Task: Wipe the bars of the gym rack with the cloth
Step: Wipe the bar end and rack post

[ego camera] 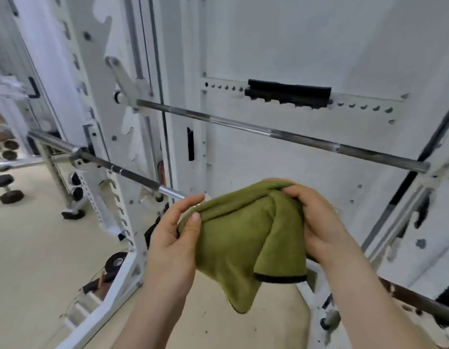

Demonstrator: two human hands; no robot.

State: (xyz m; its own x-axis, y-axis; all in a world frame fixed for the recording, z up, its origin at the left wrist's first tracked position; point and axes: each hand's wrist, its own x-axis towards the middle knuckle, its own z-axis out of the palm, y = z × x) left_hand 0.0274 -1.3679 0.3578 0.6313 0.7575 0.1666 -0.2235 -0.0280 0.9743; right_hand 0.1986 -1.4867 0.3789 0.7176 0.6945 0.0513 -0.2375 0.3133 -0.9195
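Observation:
I hold a green cloth [243,238] with a dark hem in front of me, folded over and hanging down. My left hand [173,238] pinches its left edge between thumb and fingers. My right hand [316,217] grips its bunched right side. Behind the cloth stands the white gym rack [110,137]. A steel bar [281,133] runs across the rack above my hands, clear of the cloth. A second, nearer barbell [122,170] slants from the left and its shiny end disappears behind my left fingers.
A black pad [289,95] sits on a perforated white rail at the back wall. Dumbbells [7,187] lie on the beige floor at far left. A white rack base beam [112,293] crosses the floor below my left arm. A brown bar [419,303] lies low right.

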